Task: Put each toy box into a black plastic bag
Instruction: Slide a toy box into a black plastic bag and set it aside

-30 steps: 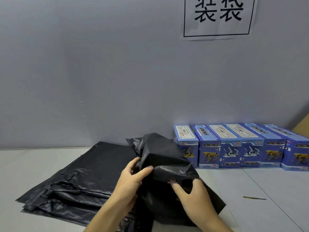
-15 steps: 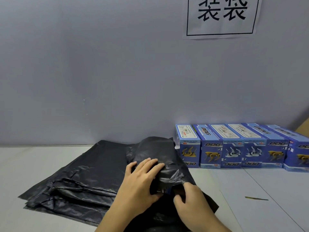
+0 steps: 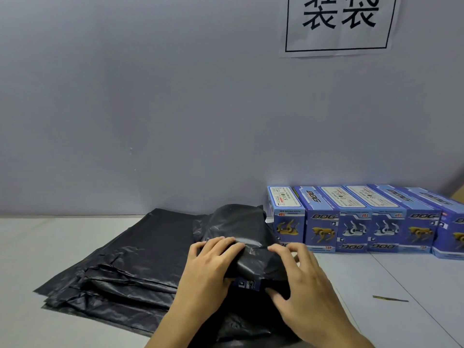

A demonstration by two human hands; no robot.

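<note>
Black plastic bag (image 3: 241, 229) wraps a toy box (image 3: 248, 283) on the tabletop (image 3: 401, 285); left hand (image 3: 213, 259) and right hand (image 3: 298, 275) both grip its sides. Bagging is nearly done; next, probably covering the exposed blue corner.

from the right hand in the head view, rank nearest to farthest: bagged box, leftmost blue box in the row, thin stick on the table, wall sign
1. Bagged box: under the right hand, touching.
2. Leftmost blue box: just behind the hand.
3. Thin stick: on the table, to the right.
4. Wall sign: high on the wall.
</note>
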